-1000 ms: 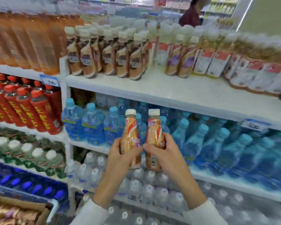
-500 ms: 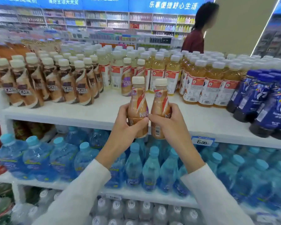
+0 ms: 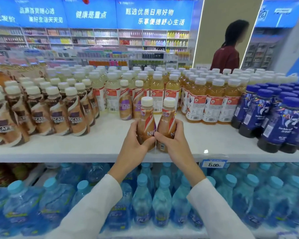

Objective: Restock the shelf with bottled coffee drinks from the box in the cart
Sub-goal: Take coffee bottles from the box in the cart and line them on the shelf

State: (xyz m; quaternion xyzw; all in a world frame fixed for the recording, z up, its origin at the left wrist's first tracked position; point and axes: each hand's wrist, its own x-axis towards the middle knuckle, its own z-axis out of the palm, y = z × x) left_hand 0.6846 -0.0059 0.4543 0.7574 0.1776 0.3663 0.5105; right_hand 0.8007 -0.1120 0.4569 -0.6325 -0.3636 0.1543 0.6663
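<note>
I hold two tan coffee bottles with white caps side by side over the front of the white top shelf (image 3: 93, 149). My left hand (image 3: 133, 144) grips the left bottle (image 3: 146, 118) and my right hand (image 3: 174, 144) grips the right bottle (image 3: 167, 118). Both stand upright, their bases at or just above the shelf surface. Behind them stand two similar coffee bottles with purple labels (image 3: 126, 106). The cart and its box are out of view.
Brown-labelled coffee bottles (image 3: 57, 112) fill the shelf's left side, amber tea bottles (image 3: 212, 102) the back and right, dark blue bottles (image 3: 276, 118) the far right. Blue water bottles (image 3: 141, 200) fill the shelf below. A person in a red top (image 3: 226, 57) stands beyond the shelf.
My hands have lifted both bottles from in front of the water shelf up to the top shelf, and my view has risen with them.
</note>
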